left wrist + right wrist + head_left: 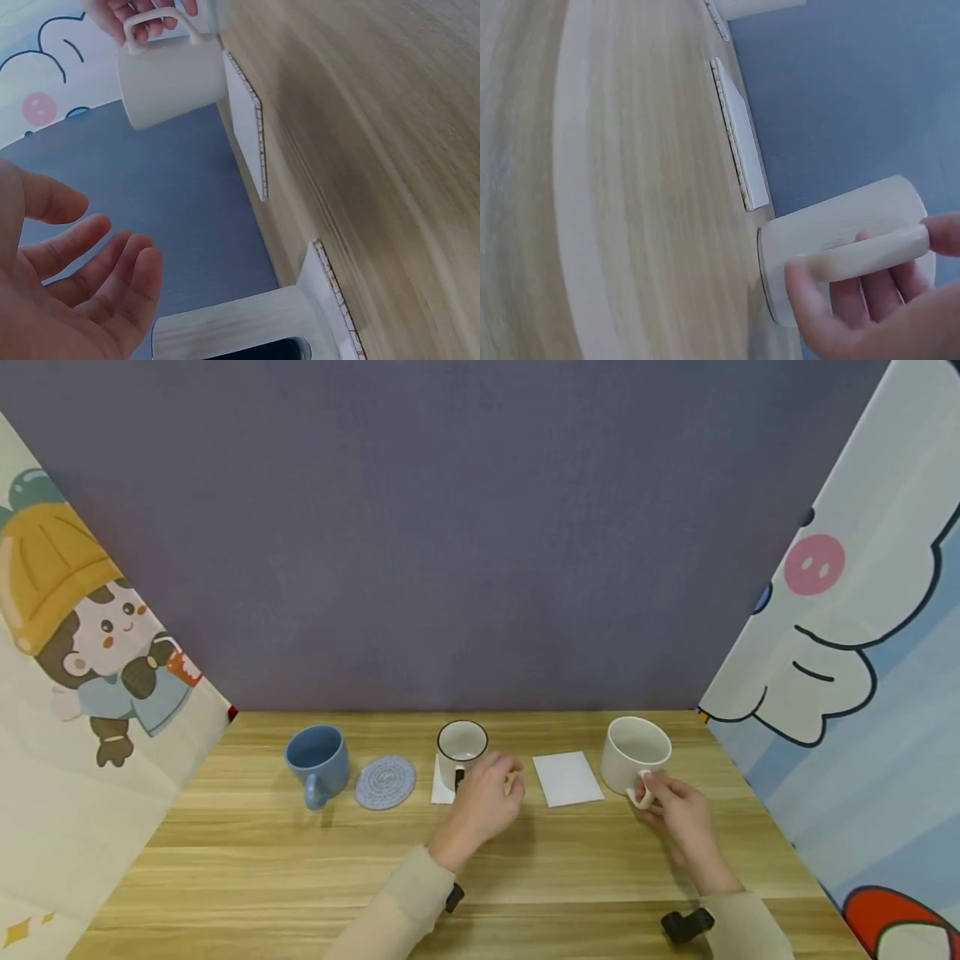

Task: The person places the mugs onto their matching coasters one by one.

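Note:
At the right, my right hand (686,822) pinches the handle of a cream-white mug (621,767), thumb on top and fingers curled below in the right wrist view. That mug stands upright, its base at the tabletop, beside a white square coaster (567,779). My left hand (486,802) hovers by a smaller white mug with a black rim (450,767), fingers relaxed and slightly bent. The left wrist view shows its palm holding nothing, apart from the mug. Beneath the black-rimmed mug lies another white square coaster (441,791). My left hand partly hides this mug's dark handle.
A blue mug (332,768) stands at the left, its handle facing the front. Next to it lies a round blue-grey woven coaster (386,782). The wooden table (262,877) ends at a grey back panel (465,543), with cartoon-printed sheets on both sides.

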Action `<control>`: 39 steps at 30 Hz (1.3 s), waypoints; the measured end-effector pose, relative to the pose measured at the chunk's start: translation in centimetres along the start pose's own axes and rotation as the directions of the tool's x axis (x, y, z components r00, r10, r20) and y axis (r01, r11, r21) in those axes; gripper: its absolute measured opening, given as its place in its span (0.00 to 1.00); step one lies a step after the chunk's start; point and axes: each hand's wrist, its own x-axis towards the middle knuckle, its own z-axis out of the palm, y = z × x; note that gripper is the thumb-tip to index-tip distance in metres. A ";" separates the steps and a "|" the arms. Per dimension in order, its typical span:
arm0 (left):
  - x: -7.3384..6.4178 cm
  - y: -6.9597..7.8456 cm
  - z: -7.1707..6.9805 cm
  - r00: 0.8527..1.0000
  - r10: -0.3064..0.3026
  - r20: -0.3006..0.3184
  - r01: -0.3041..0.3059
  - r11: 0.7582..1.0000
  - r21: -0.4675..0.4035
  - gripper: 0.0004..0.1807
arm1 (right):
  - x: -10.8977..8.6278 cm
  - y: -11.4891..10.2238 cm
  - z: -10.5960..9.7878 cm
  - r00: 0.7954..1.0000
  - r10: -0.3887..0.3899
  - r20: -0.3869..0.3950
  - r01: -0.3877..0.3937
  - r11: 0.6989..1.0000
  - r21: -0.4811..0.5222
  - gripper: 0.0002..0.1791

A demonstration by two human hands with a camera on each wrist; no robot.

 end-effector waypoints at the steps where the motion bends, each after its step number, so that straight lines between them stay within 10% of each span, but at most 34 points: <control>1: 0.0 0.0 0.1 1.000 0.000 0.001 0.000 1.000 0.004 0.11 | 0.1 0.0 -0.1 0.999 0.025 0.023 -0.027 0.997 0.070 0.22; 16: 1.9 0.6 1.8 0.998 -0.010 0.060 0.009 1.000 0.007 0.11 | 0.9 0.4 -0.7 0.992 0.034 0.118 -0.053 0.986 0.157 0.17; 39: 4.7 -0.4 5.8 0.969 -0.195 0.151 0.207 0.976 -0.070 0.13 | 1.5 0.9 0.2 0.997 0.020 0.073 -0.030 0.990 0.137 0.16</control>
